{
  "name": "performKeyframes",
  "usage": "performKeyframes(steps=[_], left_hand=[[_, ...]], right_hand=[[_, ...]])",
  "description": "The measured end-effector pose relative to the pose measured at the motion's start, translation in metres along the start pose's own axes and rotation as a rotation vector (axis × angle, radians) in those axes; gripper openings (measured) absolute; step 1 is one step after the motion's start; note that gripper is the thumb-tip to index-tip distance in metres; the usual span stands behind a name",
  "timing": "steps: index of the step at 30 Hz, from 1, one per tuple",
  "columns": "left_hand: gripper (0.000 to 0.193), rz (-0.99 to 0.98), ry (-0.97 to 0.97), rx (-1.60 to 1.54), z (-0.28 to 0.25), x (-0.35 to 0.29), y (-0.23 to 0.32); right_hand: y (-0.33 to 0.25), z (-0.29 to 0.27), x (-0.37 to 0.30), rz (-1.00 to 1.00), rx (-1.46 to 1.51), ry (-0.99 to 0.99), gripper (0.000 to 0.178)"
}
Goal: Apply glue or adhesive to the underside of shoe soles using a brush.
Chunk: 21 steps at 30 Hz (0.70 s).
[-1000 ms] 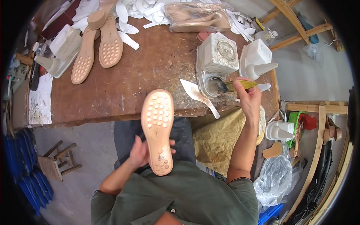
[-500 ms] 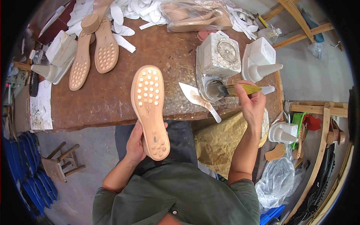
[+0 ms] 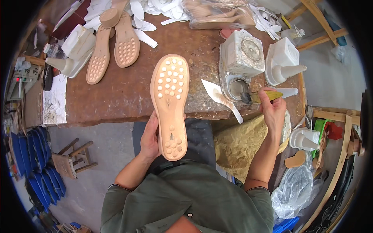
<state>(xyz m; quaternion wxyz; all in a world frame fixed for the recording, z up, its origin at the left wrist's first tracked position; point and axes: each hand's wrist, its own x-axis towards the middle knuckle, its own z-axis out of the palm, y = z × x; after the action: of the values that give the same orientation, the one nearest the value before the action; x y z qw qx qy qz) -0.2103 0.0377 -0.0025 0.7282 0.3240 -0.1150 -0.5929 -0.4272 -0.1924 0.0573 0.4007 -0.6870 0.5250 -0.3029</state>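
My left hand [image 3: 150, 136] grips the heel end of a tan shoe sole [image 3: 170, 110], thumb on one edge and fingertips round the other. Its underside faces up, dotted with rows of raised round studs. My right hand [image 3: 274, 108] is closed on the yellow handle of a brush [image 3: 266, 96]. The brush's dark bristles rest at the near right rim of the cup on a stained white glue dispenser [image 3: 244, 53]. Just left of that cup lies a white pointed sheet piece [image 3: 216, 94] with a brown smear.
Two more tan soles [image 3: 127, 42] lie at the table's [image 3: 105, 105] far left, near a white dispenser [image 3: 74, 52]. Another dispenser [image 3: 283, 62] stands at right. White cut pieces and a plastic-wrapped bundle [image 3: 219, 13] sit behind. A wooden stool [image 3: 72, 159] is on the floor.
The whole view has shifted, so everything sits further right and higher. Inside the cup before, the brush bristles are now at its near right rim. The sole has turned slightly in my left hand.
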Motion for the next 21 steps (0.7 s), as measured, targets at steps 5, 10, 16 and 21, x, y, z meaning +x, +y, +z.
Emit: performKeyframes(steps=[5, 10, 16, 21], left_hand=[[0.061, -0.081, 0.029, -0.066, 0.007, -0.01, 0.004], [0.067, -0.016, -0.185, -0.075, 0.032, -0.01, 0.013], [0.071, -0.015, -0.246, 0.004, 0.049, -0.027, 0.015], [0.077, -0.055, -0.323, 0.036, 0.053, -0.038, 0.024]], right_hand=[[0.011, -0.01, -0.007, 0.012, 0.138, 0.04, 0.016], [-0.02, 0.0, -0.032, 0.041, 1.002, 0.164, 0.018], [-0.091, 0.048, -0.077, -0.182, 0.708, -0.109, 0.015], [-0.105, 0.061, -0.077, -0.25, 0.724, -0.139, 0.017]])
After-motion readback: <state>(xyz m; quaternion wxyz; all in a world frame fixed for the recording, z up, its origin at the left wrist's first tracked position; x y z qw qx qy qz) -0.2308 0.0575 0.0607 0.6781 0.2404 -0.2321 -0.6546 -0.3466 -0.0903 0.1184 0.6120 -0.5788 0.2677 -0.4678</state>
